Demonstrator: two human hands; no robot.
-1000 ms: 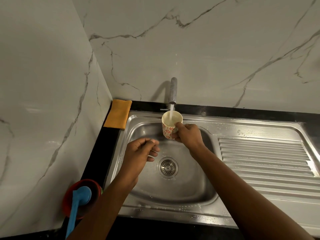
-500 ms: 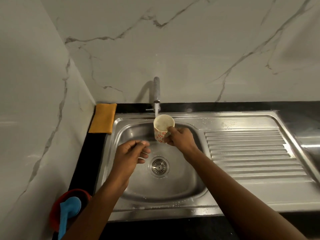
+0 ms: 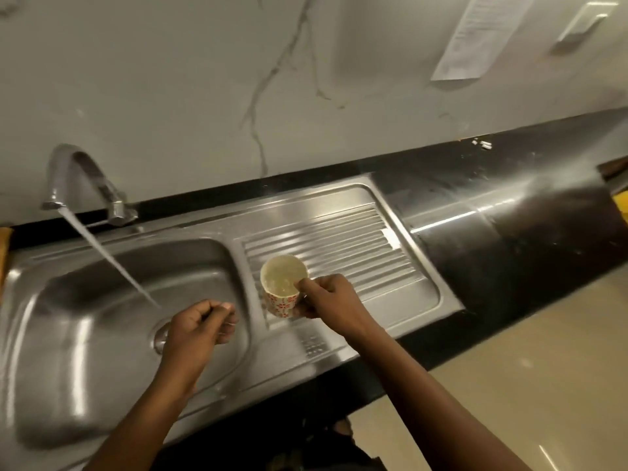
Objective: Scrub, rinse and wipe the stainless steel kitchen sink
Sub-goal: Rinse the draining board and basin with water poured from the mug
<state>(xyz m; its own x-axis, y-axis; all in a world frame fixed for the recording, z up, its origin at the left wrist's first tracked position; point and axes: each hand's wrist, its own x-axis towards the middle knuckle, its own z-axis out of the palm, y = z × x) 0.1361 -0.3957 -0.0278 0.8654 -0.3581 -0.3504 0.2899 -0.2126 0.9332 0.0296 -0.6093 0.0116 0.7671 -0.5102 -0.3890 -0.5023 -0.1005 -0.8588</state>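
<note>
The stainless steel sink [image 3: 85,334] fills the left of the head view, its ribbed drainboard [image 3: 356,246] to the right. Water runs from the tap [image 3: 78,178] into the basin. My right hand [image 3: 326,297] grips a white cup with red flower print [image 3: 283,283], full of water, over the drainboard's left end. My left hand [image 3: 200,328] hovers above the basin near the drain [image 3: 161,334], fingers loosely curled, holding nothing I can see.
A black counter [image 3: 509,239] continues to the right of the drainboard, with small white bits [image 3: 482,143] at the back. A marble wall [image 3: 238,79] stands behind, with a paper sheet [image 3: 475,35] stuck on it. An orange cloth edge [image 3: 4,246] shows at far left.
My right hand carried the filled cup from under the tap to the right, over the drainboard. The view swung right and tilted. My left hand stayed over the basin.
</note>
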